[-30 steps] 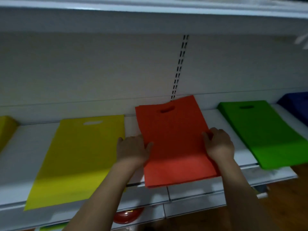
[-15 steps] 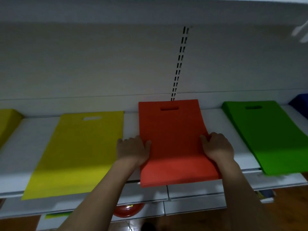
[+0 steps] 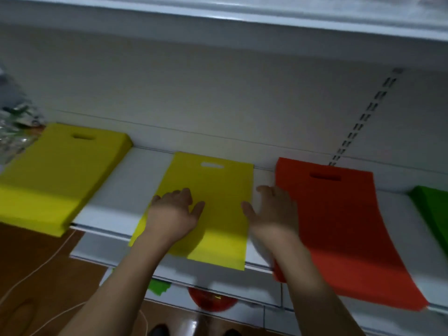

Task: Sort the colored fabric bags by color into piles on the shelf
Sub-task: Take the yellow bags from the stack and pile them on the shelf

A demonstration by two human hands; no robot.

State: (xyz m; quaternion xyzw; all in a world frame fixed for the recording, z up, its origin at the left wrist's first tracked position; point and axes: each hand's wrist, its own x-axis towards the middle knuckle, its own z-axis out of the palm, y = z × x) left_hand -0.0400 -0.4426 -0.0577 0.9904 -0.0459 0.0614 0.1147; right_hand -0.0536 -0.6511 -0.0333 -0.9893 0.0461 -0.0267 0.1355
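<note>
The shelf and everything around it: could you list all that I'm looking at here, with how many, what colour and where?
Shelf: one, white, running across the view, another board above it.
Thick yellow pile: one stack, far left, front edge overhanging.
Thin yellow bag: one, centre, lying flat, handle slot towards the back wall.
Orange-red pile: one, right of centre, front hanging over the edge.
Green pile: one, far right, cut off by the frame.
Slotted rail: one, dark slots, on the back wall.
Red round object: one, below the shelf, blurred.
Green scrap: one, below the shelf.
Cord: one, pale, on the brown floor.
Left hand: resting on the thin yellow bag.
Right hand: fingers spread, at the bag's right edge.
</note>
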